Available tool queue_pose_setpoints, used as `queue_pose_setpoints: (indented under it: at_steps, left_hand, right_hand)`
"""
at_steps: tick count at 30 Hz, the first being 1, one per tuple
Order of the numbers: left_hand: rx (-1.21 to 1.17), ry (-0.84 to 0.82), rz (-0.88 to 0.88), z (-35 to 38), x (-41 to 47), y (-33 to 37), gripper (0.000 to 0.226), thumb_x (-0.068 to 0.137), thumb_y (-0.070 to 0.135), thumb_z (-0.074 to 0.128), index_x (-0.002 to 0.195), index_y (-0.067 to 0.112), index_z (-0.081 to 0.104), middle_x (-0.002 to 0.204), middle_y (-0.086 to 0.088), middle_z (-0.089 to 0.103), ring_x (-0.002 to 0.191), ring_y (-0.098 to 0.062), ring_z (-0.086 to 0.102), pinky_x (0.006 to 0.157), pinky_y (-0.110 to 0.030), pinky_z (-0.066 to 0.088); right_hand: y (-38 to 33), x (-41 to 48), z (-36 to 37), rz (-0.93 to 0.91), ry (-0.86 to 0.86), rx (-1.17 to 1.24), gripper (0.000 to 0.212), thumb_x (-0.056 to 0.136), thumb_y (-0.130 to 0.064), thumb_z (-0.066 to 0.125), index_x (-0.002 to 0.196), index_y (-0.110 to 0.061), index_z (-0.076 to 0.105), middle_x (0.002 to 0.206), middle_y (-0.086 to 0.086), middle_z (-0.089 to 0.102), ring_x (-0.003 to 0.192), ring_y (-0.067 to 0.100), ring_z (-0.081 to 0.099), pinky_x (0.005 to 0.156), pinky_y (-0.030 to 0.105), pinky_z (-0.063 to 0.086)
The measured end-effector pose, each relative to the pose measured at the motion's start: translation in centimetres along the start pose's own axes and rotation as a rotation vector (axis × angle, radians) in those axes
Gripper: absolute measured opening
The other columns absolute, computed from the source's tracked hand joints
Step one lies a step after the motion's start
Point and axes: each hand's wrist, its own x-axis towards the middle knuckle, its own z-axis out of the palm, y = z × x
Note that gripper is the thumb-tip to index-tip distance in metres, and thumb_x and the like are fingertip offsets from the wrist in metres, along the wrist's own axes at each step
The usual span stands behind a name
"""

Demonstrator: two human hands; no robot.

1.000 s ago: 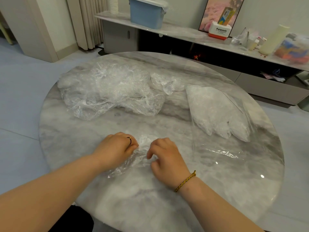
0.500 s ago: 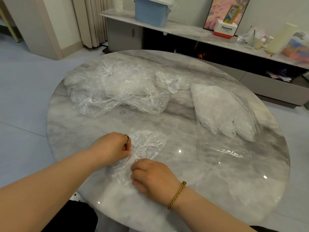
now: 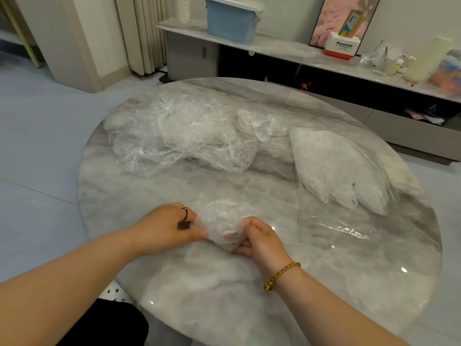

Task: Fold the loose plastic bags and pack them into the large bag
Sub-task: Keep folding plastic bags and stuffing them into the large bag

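Head view: left hand (image 3: 164, 228) and right hand (image 3: 259, 239) both pinch the bag (image 3: 224, 221) at the near side of the table (image 3: 224, 303). It has gone from a flattish sheet to a compact wad (fold probably nearly done). Farther right lies the part-filled large bag (image 3: 336, 171); the loose pile (image 3: 179, 131) waits beyond.

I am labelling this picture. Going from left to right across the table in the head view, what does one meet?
left hand → small bag → right hand → large bag. The loose pile lies farther back, spanning above the hands, so it is left out.
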Motion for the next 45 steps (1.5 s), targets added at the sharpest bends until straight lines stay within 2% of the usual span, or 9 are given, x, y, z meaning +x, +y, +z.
queue_pose_setpoints:
  at_steps: [7,11,18,26,33,35,37,40,45]
  left_hand:
    - [0.189,0.022,-0.09,1.2,0.9,1.3,0.042,0.085,0.054,0.053,0.058,0.027,0.034,0.07,0.01,0.035,0.08,-0.013,0.04,0.059,-0.003,0.024]
    - [0.245,-0.028,-0.093,1.2,1.1,1.8,0.043,0.088,0.046,0.052,0.058,0.021,0.035,0.067,0.009,0.037,0.075,-0.013,0.038,0.058,-0.005,0.026]
    - [0.122,-0.13,-0.204,0.8,0.9,2.3,0.054,0.086,0.043,0.057,0.052,0.016,0.025,0.046,0.005,0.032,0.052,-0.011,0.032,0.056,-0.009,0.029]
    - [0.341,0.521,0.175,2.7,0.6,4.2,0.033,0.078,0.042,0.046,0.095,0.017,0.059,0.094,-0.003,0.066,0.091,-0.02,0.054,0.078,-0.026,0.036]
    - [0.525,0.125,0.082,5.7,1.1,4.5,0.061,0.09,0.042,0.022,0.112,0.007,0.066,0.117,-0.007,0.065,0.11,-0.02,0.061,0.103,-0.028,0.02]
    - [0.486,0.036,-0.011,5.4,1.6,4.5,0.081,0.077,0.051,0.012,0.134,0.001,0.042,0.143,-0.012,0.036,0.134,-0.02,0.033,0.107,-0.025,0.009]
    - [0.489,0.01,0.005,5.7,1.6,4.1,0.103,0.059,0.064,-0.018,0.145,0.01,-0.002,0.149,0.002,-0.013,0.132,-0.01,-0.018,0.103,-0.023,-0.017]
    - [0.547,-0.094,0.016,5.7,1.8,3.8,0.139,0.025,0.069,-0.051,0.146,0.014,-0.011,0.154,0.003,-0.015,0.131,-0.006,-0.027,0.097,-0.023,-0.026]
    - [0.487,-0.093,-0.021,5.8,1.9,3.4,0.145,0.016,0.064,-0.055,0.146,0.015,-0.011,0.155,0.003,-0.015,0.122,0.001,-0.029,0.103,-0.021,-0.022]
  right_hand:
    - [-1.5,0.3,-0.2,0.143,0.05,0.221,0.032,0.099,-0.037,0.032,0.087,-0.015,0.053,0.085,0.004,0.063,0.072,0.017,0.063,0.056,0.031,0.055]
    - [-1.3,0.6,-0.7,-0.026,0.069,-0.133,0.014,0.086,-0.029,0.061,0.09,-0.027,0.048,0.102,0.005,0.057,0.092,0.021,0.061,0.082,0.038,0.053]
    - [-0.8,1.6,-0.8,-0.061,0.183,-0.353,0.027,0.09,-0.002,0.048,0.071,-0.022,0.05,0.067,0.001,0.054,0.055,0.021,0.056,0.062,0.04,0.054]
    - [-0.9,1.7,-1.0,0.014,0.219,-0.393,0.004,0.094,-0.01,0.046,0.094,-0.014,0.047,0.072,0.001,0.051,0.022,0.006,0.043,0.03,0.017,0.037]
    - [-0.4,1.2,-0.6,-0.228,0.347,-1.008,0.041,0.096,-0.016,0.042,0.136,-0.015,0.036,0.135,0.002,0.04,0.109,0.02,0.052,0.078,0.024,0.04]
    - [0.2,1.4,-0.5,-0.514,0.405,-1.156,0.044,0.085,-0.012,0.047,0.129,-0.007,0.05,0.136,0.013,0.046,0.119,0.033,0.051,0.096,0.034,0.042]
    - [0.4,1.6,-0.2,-0.531,0.24,-1.23,0.062,0.079,-0.027,0.03,0.137,-0.005,0.042,0.148,0.016,0.031,0.137,0.033,0.029,0.113,0.037,0.009]
    - [0.9,1.9,-0.7,-0.357,0.015,-1.282,0.097,0.061,-0.047,-0.017,0.148,-0.016,0.011,0.157,0.0,-0.001,0.144,0.012,-0.003,0.101,0.018,-0.021]
    - [0.8,2.2,-1.1,-0.333,-0.006,-1.358,0.098,0.06,-0.049,-0.019,0.149,-0.017,0.008,0.157,-0.002,-0.001,0.144,0.009,-0.004,0.103,0.018,-0.017]
